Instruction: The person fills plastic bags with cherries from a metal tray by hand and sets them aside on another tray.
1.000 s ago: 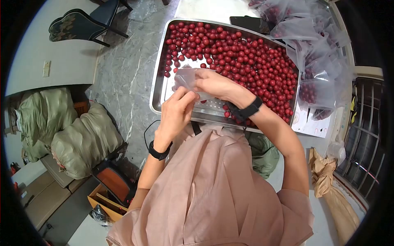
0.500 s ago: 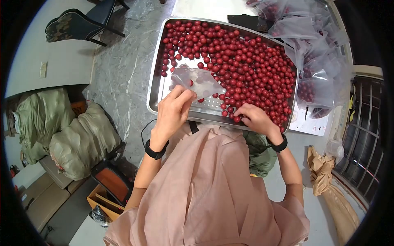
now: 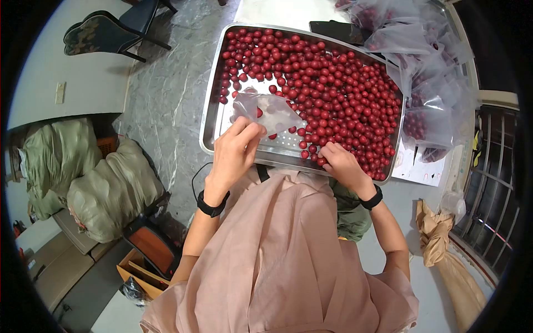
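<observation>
A metal tray (image 3: 209,119) with a perforated base holds many small, round, dark-red fruits (image 3: 355,100) that look like plums. My left hand (image 3: 239,144) pinches the edge of a clear plastic bag (image 3: 277,114) over the bared front-left part of the tray. A red fruit (image 3: 259,112) shows at the bag. At the front edge of the heap is my right hand (image 3: 342,164), its fingers curled down among the fruits; what they grip is hidden by the hand. Each wrist wears a black band.
Several filled clear bags (image 3: 433,100) crowd the right side of the tray. A dark flat object (image 3: 336,30) lies behind it. Papers (image 3: 419,166) stick out at the right. Green sacks (image 3: 114,188) and a chair (image 3: 102,33) stand on the left.
My right hand has shifted slightly to the right along the front fruits, its fingers drawn in more. My left hand keeps the bag in nearly the same place.
</observation>
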A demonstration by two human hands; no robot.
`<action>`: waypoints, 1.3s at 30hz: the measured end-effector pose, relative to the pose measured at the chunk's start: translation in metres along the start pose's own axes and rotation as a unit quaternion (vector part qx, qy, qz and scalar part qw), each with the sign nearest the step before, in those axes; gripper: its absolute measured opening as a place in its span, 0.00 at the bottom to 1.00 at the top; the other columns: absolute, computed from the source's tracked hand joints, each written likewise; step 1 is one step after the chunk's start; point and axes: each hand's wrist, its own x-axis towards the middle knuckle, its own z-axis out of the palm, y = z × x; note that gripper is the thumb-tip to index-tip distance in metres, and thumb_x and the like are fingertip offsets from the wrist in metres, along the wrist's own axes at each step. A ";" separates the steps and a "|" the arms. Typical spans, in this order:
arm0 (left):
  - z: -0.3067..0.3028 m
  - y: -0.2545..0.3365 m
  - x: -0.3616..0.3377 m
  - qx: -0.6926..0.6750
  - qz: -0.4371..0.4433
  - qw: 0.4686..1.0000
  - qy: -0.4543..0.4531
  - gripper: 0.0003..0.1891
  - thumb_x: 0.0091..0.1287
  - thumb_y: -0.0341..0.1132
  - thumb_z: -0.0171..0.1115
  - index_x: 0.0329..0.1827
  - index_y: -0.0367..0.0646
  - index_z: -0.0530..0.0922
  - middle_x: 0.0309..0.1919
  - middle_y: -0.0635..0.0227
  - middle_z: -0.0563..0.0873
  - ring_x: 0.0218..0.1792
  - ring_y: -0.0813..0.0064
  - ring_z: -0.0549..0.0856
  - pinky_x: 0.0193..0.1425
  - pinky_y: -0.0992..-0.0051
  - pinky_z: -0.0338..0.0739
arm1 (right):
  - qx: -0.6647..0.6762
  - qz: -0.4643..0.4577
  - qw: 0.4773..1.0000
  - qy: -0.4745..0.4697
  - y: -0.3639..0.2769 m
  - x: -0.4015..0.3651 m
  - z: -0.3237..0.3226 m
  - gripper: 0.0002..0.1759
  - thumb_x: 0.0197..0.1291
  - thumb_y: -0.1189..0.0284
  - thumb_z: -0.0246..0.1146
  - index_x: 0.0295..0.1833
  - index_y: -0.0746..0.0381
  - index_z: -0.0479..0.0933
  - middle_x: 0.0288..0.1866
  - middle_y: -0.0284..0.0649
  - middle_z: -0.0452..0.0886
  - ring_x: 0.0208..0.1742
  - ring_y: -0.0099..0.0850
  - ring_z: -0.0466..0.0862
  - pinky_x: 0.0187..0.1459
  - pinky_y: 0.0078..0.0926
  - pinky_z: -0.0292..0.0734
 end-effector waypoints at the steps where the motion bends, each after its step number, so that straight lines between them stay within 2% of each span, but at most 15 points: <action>1: 0.000 0.000 0.000 0.000 -0.003 1.000 -0.001 0.08 0.64 0.22 0.65 0.42 0.45 0.81 0.34 0.65 0.80 0.31 0.60 0.84 0.33 0.64 0.77 | 0.085 -0.005 0.996 -0.005 0.001 0.002 -0.007 0.17 0.52 0.83 0.69 0.48 0.62 0.78 0.41 0.40 0.77 0.43 0.35 0.80 0.39 0.32 0.80; 3: -0.001 -0.001 -0.001 0.001 -0.006 1.000 -0.001 0.08 0.64 0.22 0.65 0.42 0.45 0.81 0.34 0.65 0.79 0.31 0.60 0.84 0.33 0.64 0.77 | 0.169 -0.012 0.985 -0.011 -0.005 0.008 -0.025 0.17 0.54 0.83 0.69 0.50 0.62 0.77 0.41 0.38 0.78 0.43 0.30 0.80 0.38 0.28 0.79; 5: 0.000 -0.001 -0.001 0.001 -0.002 1.000 0.000 0.08 0.64 0.22 0.65 0.42 0.46 0.81 0.35 0.65 0.79 0.31 0.60 0.84 0.33 0.64 0.77 | 0.394 0.139 0.904 -0.089 -0.021 0.015 -0.044 0.15 0.60 0.83 0.68 0.51 0.61 0.77 0.42 0.33 0.79 0.40 0.19 0.76 0.38 0.19 0.74; 6: 0.000 -0.001 -0.002 0.004 -0.001 1.000 0.002 0.08 0.64 0.22 0.65 0.42 0.46 0.81 0.35 0.65 0.79 0.31 0.60 0.84 0.33 0.64 0.77 | 0.433 0.137 0.887 -0.085 -0.025 0.018 -0.049 0.14 0.66 0.83 0.64 0.55 0.62 0.78 0.44 0.28 0.77 0.39 0.13 0.74 0.39 0.15 0.72; 9: 0.000 -0.002 -0.004 0.000 -0.002 1.000 -0.007 0.10 0.62 0.22 0.65 0.44 0.47 0.81 0.36 0.64 0.79 0.32 0.56 0.84 0.34 0.62 0.78 | 0.527 0.144 0.834 -0.074 -0.039 0.035 -0.065 0.16 0.68 0.76 0.65 0.60 0.63 0.76 0.45 0.30 0.79 0.44 0.18 0.78 0.45 0.17 0.75; 13: 0.000 0.000 -0.006 0.015 -0.002 1.000 -0.011 0.11 0.62 0.21 0.65 0.44 0.47 0.81 0.35 0.63 0.78 0.33 0.56 0.84 0.34 0.61 0.79 | 0.559 0.122 0.818 -0.057 -0.071 0.071 -0.096 0.16 0.71 0.76 0.61 0.63 0.64 0.75 0.49 0.35 0.81 0.50 0.18 0.79 0.50 0.20 0.77; 15: 0.001 0.001 -0.007 0.017 0.003 1.000 -0.009 0.11 0.61 0.22 0.65 0.44 0.47 0.82 0.35 0.64 0.78 0.33 0.57 0.84 0.34 0.61 0.79 | 0.547 0.102 0.830 -0.041 -0.082 0.091 -0.098 0.17 0.71 0.77 0.59 0.64 0.65 0.75 0.51 0.40 0.83 0.52 0.24 0.83 0.53 0.26 0.78; 17: 0.004 0.001 -0.008 0.023 0.005 1.000 -0.001 0.11 0.61 0.22 0.65 0.45 0.47 0.82 0.35 0.64 0.78 0.33 0.58 0.84 0.35 0.61 0.79 | 0.414 0.006 0.910 -0.020 -0.084 0.109 -0.090 0.19 0.72 0.79 0.58 0.67 0.66 0.73 0.52 0.38 0.81 0.50 0.22 0.81 0.51 0.23 0.78; 18: 0.005 0.003 -0.009 0.030 0.003 1.000 0.007 0.11 0.61 0.22 0.66 0.45 0.47 0.82 0.35 0.64 0.78 0.33 0.58 0.84 0.35 0.61 0.79 | 0.408 0.000 0.913 -0.020 -0.086 0.115 -0.083 0.22 0.70 0.79 0.57 0.68 0.65 0.72 0.54 0.46 0.83 0.52 0.33 0.84 0.55 0.30 0.78; 21: 0.012 0.004 -0.016 0.041 -0.007 0.999 0.019 0.13 0.60 0.21 0.66 0.46 0.47 0.83 0.36 0.64 0.79 0.34 0.57 0.84 0.36 0.60 0.79 | 0.305 -0.030 0.952 0.014 -0.089 0.129 -0.061 0.21 0.70 0.80 0.55 0.67 0.66 0.73 0.54 0.52 0.83 0.53 0.42 0.85 0.56 0.36 0.79; 25: 0.024 0.009 -0.023 0.025 -0.019 0.998 0.054 0.18 0.57 0.20 0.65 0.50 0.48 0.83 0.39 0.63 0.82 0.39 0.57 0.85 0.38 0.60 0.80 | 0.341 0.014 0.938 -0.052 -0.089 0.137 -0.055 0.19 0.69 0.79 0.55 0.64 0.70 0.73 0.53 0.60 0.83 0.54 0.56 0.83 0.57 0.47 0.77; 31: 0.029 0.016 -0.027 0.029 -0.042 0.996 0.066 0.20 0.53 0.18 0.63 0.49 0.47 0.83 0.40 0.62 0.81 0.40 0.57 0.84 0.39 0.60 0.80 | 0.263 -0.010 0.964 -0.031 -0.092 0.133 -0.059 0.14 0.68 0.78 0.57 0.57 0.71 0.74 0.44 0.61 0.82 0.48 0.60 0.82 0.49 0.51 0.76; 33: 0.029 0.021 -0.026 0.041 -0.042 0.995 0.077 0.17 0.57 0.18 0.65 0.48 0.46 0.84 0.39 0.62 0.82 0.35 0.57 0.85 0.35 0.61 0.80 | 0.140 0.018 0.989 -0.051 -0.094 0.128 -0.062 0.14 0.69 0.78 0.59 0.58 0.68 0.73 0.44 0.56 0.81 0.47 0.59 0.82 0.47 0.50 0.77; 37: 0.029 0.021 -0.027 0.042 -0.056 0.994 0.088 0.17 0.57 0.18 0.65 0.47 0.47 0.84 0.39 0.62 0.81 0.35 0.57 0.85 0.36 0.61 0.80 | 0.124 -0.029 0.990 0.054 -0.099 0.118 -0.067 0.10 0.67 0.79 0.59 0.51 0.70 0.74 0.44 0.58 0.79 0.48 0.60 0.80 0.46 0.52 0.76; 39: 0.029 0.020 -0.028 0.036 -0.061 0.993 0.096 0.17 0.57 0.18 0.65 0.47 0.47 0.84 0.38 0.63 0.81 0.35 0.57 0.85 0.35 0.61 0.80 | 0.138 -0.013 0.990 0.040 -0.097 0.120 -0.072 0.10 0.67 0.79 0.58 0.52 0.70 0.74 0.44 0.59 0.79 0.48 0.60 0.80 0.47 0.53 0.76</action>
